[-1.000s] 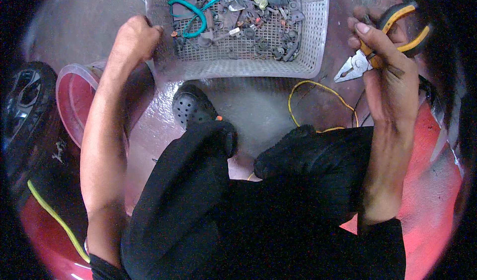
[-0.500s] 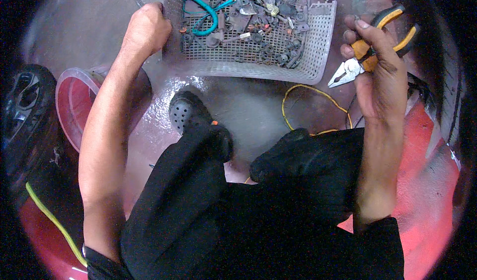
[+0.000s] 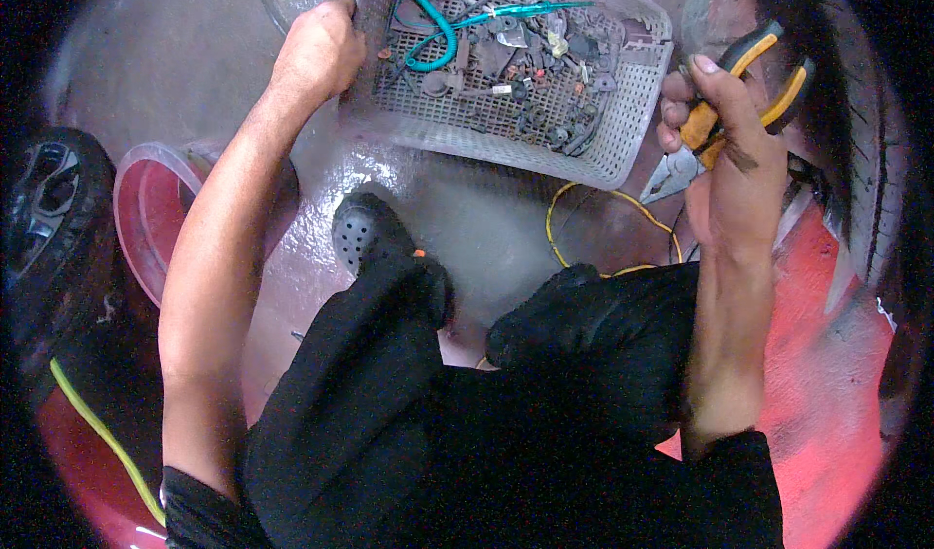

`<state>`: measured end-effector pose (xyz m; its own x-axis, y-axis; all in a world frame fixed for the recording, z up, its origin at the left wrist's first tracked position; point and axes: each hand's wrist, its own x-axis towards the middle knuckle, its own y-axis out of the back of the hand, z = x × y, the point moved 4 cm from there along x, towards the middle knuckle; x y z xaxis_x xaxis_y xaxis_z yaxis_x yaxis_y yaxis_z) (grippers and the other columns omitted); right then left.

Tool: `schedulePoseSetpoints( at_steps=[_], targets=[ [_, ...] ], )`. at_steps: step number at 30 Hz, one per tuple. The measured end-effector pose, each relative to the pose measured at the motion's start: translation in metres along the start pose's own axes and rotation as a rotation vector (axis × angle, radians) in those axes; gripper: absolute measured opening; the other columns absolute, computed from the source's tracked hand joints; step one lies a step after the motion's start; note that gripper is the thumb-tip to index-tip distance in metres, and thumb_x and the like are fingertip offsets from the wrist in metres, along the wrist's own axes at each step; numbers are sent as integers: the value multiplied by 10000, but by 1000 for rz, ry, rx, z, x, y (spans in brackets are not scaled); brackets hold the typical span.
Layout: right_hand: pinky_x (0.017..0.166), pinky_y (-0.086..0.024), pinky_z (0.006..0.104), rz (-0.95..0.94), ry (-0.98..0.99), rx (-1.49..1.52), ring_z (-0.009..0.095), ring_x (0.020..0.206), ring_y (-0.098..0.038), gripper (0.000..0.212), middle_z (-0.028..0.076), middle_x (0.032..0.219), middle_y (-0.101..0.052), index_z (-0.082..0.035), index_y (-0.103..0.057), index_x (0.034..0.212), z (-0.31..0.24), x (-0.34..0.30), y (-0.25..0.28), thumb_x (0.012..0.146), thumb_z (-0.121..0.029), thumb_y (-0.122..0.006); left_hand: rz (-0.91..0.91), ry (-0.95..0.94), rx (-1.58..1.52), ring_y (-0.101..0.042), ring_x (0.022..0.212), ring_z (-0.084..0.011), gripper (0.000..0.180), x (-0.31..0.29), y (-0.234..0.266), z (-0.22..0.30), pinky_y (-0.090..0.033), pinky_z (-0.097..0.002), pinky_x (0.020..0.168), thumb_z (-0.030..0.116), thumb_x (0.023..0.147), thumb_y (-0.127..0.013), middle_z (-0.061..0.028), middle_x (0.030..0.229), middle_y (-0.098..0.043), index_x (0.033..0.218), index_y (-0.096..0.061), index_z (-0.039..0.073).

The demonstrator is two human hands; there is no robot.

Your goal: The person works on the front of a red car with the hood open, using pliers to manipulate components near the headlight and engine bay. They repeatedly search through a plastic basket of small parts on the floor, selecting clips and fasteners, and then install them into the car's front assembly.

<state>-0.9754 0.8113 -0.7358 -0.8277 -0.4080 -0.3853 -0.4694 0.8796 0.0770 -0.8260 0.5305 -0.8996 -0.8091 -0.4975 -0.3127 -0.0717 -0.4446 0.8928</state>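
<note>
My left hand (image 3: 319,48) is closed on the left rim of a grey plastic mesh basket (image 3: 506,158), which hangs a little askew over the floor. Inside the basket lie a coiled teal cord (image 3: 447,51), a thin pointed teal tool (image 3: 530,10) and many small dirty clips, bolts and plastic bits. My right hand (image 3: 735,145), its fingers smudged, holds combination pliers (image 3: 671,176) with yellow-and-black handles, just off the basket's right side. The jaws point down and left; whether they are fully closed is hard to see.
A red bucket (image 3: 146,208) lies tipped by my left forearm, beside a wheel (image 3: 49,208). A yellow cable (image 3: 553,220) loops on the wet floor near my shoes (image 3: 365,230). To the right are a red painted panel (image 3: 817,354) and a tyre (image 3: 880,160).
The basket has shifted right and turned slightly clockwise, my left hand moving right with it. My right hand and the pliers have moved a little left and down.
</note>
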Motion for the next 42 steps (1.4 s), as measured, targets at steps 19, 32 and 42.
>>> schedulePoseSetpoints(
  at_steps=[19, 32, 42],
  targets=[
    [613, -492, 267, -218, -65, 272, 115, 779, -628, 206, 27, 948, -680, -71, -641, 1105, -12, 13, -43, 955, -211, -635, 153, -663, -732, -678, 766, -353, 256, -32, 126, 167, -532, -401, 676, 180, 805, -743, -197, 787, -672, 909, -606, -10],
    [591, -478, 285, -20, -610, 59, 127, 668, -588, 286, 0, 807, -607, -93, -596, 1017, 6, -154, -55, 840, -226, -777, 221, 559, -929, -594, 751, -166, 116, -318, 300, 13, -497, -328, 710, 151, 916, -566, -102, 762, -580, 928, -573, 36],
    [461, -456, 289, -206, -688, -18, 135, 573, -570, 216, 14, 712, -576, -107, -537, 960, -268, -293, -103, 877, -191, -718, 561, 703, -1387, -599, 865, -105, 164, -471, 514, 118, -500, -289, 790, 129, 927, -663, -31, 928, -674, 1038, -674, 8]
  ],
)
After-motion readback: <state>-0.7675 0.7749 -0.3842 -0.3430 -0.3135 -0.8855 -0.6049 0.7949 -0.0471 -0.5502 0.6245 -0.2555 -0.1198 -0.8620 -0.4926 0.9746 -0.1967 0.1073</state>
